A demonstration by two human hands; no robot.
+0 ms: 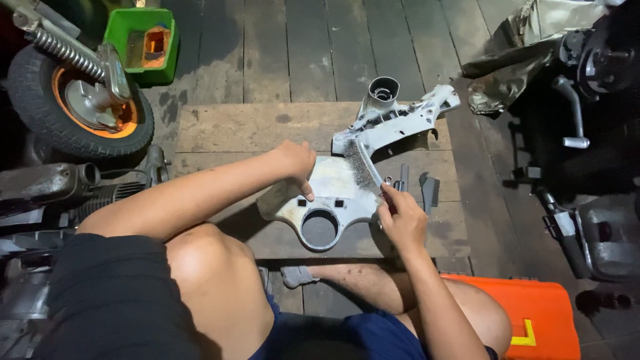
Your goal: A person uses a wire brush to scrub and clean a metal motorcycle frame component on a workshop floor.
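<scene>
Dark plank floor, small wheel upper left. Flat grey panel with round hole, flat on wooden board, pinned under left hand, fingers pressing down. Right hand, fingers wrapped around wire brush, bristles against panel.

- We see the flat grey metal cover plate with a round hole lying on the worn wooden board.
- Behind it rests the pale cast-metal housing.
- Far left stands the orange-rimmed rubber wheel; front right, the orange plastic case.
</scene>
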